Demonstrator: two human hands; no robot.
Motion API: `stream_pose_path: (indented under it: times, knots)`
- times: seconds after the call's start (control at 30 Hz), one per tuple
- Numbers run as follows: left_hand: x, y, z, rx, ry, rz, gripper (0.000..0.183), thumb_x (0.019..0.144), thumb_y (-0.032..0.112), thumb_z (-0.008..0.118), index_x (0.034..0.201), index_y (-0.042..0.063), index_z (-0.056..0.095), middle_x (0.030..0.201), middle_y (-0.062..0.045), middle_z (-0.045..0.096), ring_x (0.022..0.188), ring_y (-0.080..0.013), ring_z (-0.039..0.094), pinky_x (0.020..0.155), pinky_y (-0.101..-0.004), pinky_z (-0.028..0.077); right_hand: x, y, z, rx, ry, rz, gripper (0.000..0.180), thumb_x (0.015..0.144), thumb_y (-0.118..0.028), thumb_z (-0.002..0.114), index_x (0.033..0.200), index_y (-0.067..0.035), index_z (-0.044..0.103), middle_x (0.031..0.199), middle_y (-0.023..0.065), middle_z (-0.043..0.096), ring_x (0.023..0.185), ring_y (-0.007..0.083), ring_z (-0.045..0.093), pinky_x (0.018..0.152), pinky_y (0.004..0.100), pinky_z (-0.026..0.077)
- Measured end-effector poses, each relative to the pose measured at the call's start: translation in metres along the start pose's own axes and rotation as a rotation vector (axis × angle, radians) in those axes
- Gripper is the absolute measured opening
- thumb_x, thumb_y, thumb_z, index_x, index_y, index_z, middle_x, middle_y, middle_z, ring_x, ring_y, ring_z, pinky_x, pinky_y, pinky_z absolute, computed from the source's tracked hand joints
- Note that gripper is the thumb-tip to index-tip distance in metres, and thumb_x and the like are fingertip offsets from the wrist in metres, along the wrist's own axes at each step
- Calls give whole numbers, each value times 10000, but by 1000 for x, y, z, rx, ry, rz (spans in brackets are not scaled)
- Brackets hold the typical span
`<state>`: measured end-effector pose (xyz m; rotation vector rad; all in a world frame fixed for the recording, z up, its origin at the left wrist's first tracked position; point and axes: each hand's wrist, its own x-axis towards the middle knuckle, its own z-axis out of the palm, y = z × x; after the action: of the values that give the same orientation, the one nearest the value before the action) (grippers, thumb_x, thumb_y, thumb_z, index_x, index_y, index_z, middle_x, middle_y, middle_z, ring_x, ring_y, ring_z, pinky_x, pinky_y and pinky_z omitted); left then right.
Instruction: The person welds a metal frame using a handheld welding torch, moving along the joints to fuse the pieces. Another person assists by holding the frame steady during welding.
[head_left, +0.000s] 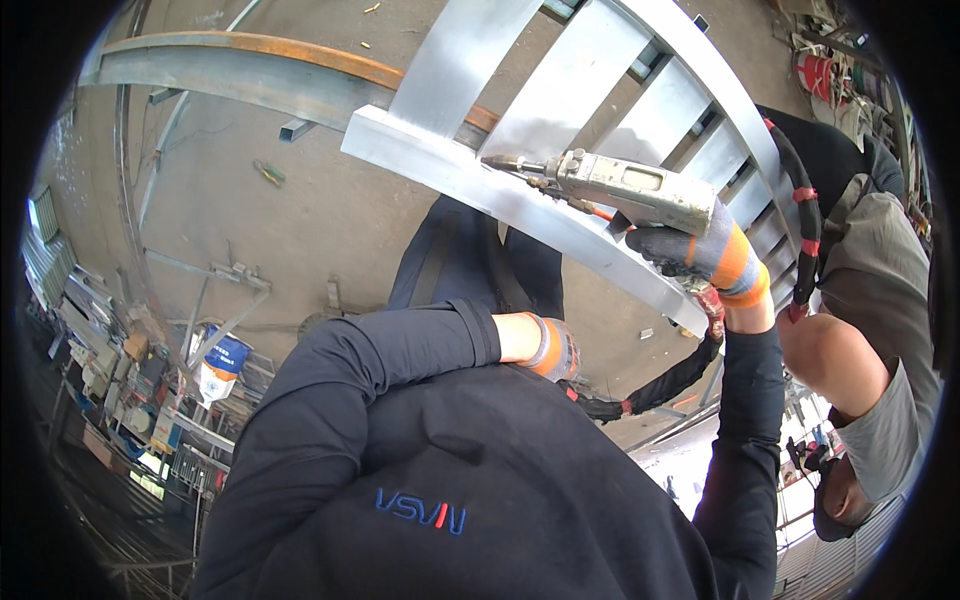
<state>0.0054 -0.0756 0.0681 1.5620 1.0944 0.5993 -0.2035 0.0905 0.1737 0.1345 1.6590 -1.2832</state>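
Observation:
My right hand (720, 255), in a grey and orange knit glove with dark fingers, grips a handheld welding gun (637, 187). Its narrow nozzle points left, at or very near the joint between a flat slat and the long edge rail (525, 202) of a silvery metal frame (570, 75). Wide slats cross the frame to a curved outer rail. My left hand (559, 349), gloved alike, is bent in against my waist beside a black sleeved hose (667, 379) with red bands; its fingers are mostly hidden, so its grip cannot be told.
A rusty-edged steel beam (247, 64) runs under the frame's left part. Another person (870, 277) is close at the right, past the raised hose. Metal offcuts, a blue and white bag (223, 360) and racks lie at the left. Red spools (817, 75) stand at the upper right.

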Motion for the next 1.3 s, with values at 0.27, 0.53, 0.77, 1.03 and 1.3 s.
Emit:
stream_pose_path:
  times: [0.27, 0.53, 0.77, 1.03, 1.3]
  knots:
    - [-3, 0, -4, -23, -1, -24, 332, 953, 273, 693, 1200, 95, 826, 1254, -127, 805, 1181, -366, 756, 969, -477, 593, 4, 6, 0, -68, 25, -85, 439, 880, -119, 865, 1284, 13, 756, 1077, 78, 821, 928, 94, 719, 862, 274, 589]
    - [-1, -2, 0, 3, 41, 15, 327, 955, 252, 698, 1214, 91, 817, 1269, -116, 804, 1191, -354, 756, 974, -472, 599, 4, 0, 1, -126, 9, -127, 443, 876, -125, 843, 1292, 3, 759, 991, 39, 781, 807, 86, 634, 766, 271, 560]
    - [-8, 2, -11, 6, -19, -12, 305, 960, 253, 684, 1171, 87, 828, 1222, -123, 815, 1152, -366, 768, 951, -482, 608, -1, -5, 2, -104, 22, -18, 430, 861, -126, 825, 1269, -4, 768, 897, 2, 751, 710, 73, 590, 636, 258, 506]
    - [-6, 0, -6, 17, 4, 9, 293, 963, 256, 674, 1136, 89, 841, 1180, -133, 823, 1115, -377, 775, 918, -487, 610, 2, 3, -6, -116, -37, 56, 460, 886, -123, 837, 1326, -26, 746, 1030, 9, 777, 837, 74, 671, 723, 247, 545]
    - [-4, 2, -6, 0, -26, -24, 262, 948, 297, 716, 1094, 101, 808, 1162, -128, 812, 1126, -361, 768, 922, -481, 594, 1, 3, -2, -108, 17, -22, 480, 888, -110, 840, 1347, -24, 731, 1032, 3, 777, 844, 67, 664, 735, 242, 541]
